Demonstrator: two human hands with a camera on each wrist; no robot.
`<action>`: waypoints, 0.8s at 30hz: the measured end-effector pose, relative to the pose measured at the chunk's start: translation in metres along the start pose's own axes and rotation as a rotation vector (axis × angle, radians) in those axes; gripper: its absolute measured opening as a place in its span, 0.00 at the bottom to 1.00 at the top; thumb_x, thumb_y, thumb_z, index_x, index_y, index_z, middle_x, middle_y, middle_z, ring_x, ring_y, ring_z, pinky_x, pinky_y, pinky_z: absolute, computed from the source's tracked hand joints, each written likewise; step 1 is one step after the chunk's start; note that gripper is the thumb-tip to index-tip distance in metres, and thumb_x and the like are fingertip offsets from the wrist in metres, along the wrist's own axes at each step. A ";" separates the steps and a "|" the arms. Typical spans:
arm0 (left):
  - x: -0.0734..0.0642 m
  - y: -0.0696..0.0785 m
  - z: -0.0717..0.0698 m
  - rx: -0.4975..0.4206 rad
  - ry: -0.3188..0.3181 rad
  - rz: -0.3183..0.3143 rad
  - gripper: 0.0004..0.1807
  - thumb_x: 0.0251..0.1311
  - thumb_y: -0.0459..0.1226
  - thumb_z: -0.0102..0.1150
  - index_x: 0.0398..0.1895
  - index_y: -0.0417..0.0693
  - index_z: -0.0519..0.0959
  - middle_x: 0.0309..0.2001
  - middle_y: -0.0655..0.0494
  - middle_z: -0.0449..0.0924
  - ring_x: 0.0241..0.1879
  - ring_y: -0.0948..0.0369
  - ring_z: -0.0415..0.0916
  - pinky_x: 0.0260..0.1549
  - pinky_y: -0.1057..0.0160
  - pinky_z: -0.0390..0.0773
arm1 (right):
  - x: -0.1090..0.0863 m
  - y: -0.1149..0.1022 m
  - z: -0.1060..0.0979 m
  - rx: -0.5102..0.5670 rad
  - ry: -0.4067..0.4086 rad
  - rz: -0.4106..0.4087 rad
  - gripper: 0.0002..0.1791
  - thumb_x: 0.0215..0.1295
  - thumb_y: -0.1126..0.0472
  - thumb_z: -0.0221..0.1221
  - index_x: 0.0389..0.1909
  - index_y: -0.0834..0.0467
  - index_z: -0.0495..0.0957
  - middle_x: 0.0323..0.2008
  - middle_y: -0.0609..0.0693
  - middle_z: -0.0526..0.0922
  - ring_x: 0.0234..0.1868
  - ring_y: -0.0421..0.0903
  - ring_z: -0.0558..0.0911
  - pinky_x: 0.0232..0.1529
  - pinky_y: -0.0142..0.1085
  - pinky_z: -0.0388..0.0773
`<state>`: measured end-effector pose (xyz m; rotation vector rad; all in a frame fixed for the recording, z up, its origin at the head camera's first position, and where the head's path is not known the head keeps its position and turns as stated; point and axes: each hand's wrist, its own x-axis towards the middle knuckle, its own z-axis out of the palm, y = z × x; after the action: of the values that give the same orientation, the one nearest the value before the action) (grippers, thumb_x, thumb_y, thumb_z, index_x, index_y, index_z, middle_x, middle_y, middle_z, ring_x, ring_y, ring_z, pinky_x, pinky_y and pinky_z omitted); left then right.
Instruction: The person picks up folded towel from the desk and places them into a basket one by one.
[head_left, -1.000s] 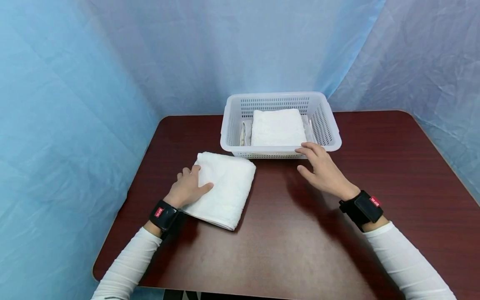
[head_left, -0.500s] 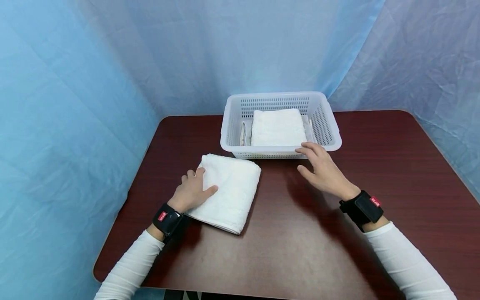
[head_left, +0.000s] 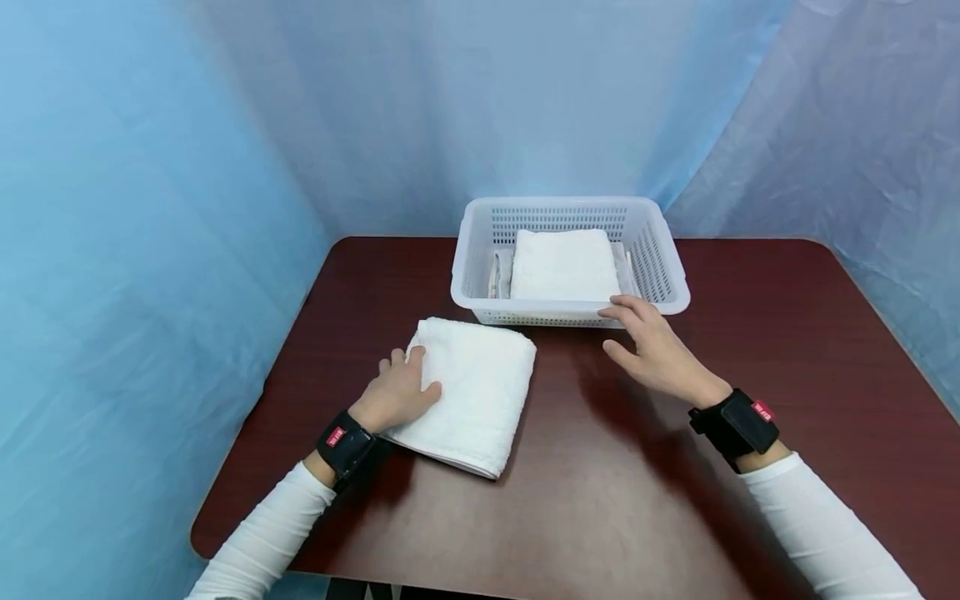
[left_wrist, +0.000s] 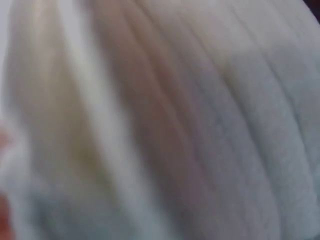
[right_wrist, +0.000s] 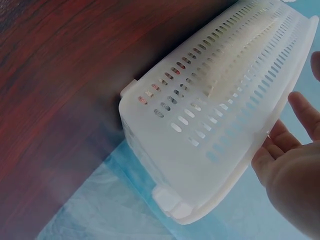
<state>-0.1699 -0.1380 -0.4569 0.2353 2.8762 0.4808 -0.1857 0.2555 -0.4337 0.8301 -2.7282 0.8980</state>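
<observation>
A folded white towel (head_left: 480, 392) lies at the table's left-centre in the head view. My left hand (head_left: 397, 398) grips its left edge, thumb across the top; the other fingertips are partly hidden. Close up in the left wrist view, blurred layers of the towel (left_wrist: 240, 120) fill nearly everything. My right hand (head_left: 660, 354) has loosely bent fingers at the front rim of a white plastic basket (head_left: 570, 202). In the right wrist view, those fingers (right_wrist: 284, 136) are beside the rim of the basket (right_wrist: 165, 135); firm contact is unclear.
Inside the basket lies another folded white towel (head_left: 566, 265), over greyish folded cloth (head_left: 504, 273) that shows at its sides. The basket stands near the back edge of the dark red-brown table (head_left: 600, 500). Light blue curtains (head_left: 450, 100) hang behind and to the left.
My left hand and the towel have shifted right and a little nearer to me. The right hand stays by the basket rim. The head view has tilted slightly.
</observation>
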 end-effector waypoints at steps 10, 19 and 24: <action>-0.004 0.003 0.001 -0.046 -0.035 0.018 0.39 0.67 0.46 0.55 0.74 0.36 0.54 0.63 0.31 0.59 0.53 0.43 0.63 0.44 0.47 0.75 | -0.001 -0.001 -0.001 0.033 -0.040 0.020 0.24 0.72 0.66 0.56 0.66 0.66 0.66 0.70 0.66 0.58 0.71 0.64 0.56 0.66 0.58 0.57; -0.008 0.006 -0.001 -0.061 -0.071 0.041 0.38 0.67 0.43 0.55 0.74 0.36 0.54 0.63 0.31 0.59 0.55 0.42 0.61 0.49 0.45 0.72 | -0.008 -0.005 -0.001 0.030 -0.034 0.014 0.25 0.71 0.67 0.57 0.67 0.67 0.65 0.71 0.66 0.57 0.72 0.64 0.54 0.66 0.59 0.58; -0.010 0.009 0.000 -0.067 -0.077 0.054 0.38 0.68 0.44 0.57 0.74 0.36 0.55 0.62 0.32 0.60 0.54 0.43 0.63 0.49 0.47 0.72 | -0.015 -0.009 0.003 0.034 -0.003 -0.019 0.25 0.70 0.68 0.57 0.65 0.66 0.66 0.70 0.67 0.58 0.71 0.64 0.57 0.64 0.58 0.59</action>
<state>-0.1596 -0.1317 -0.4522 0.3133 2.7797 0.5639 -0.1680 0.2548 -0.4362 0.8636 -2.7100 0.9427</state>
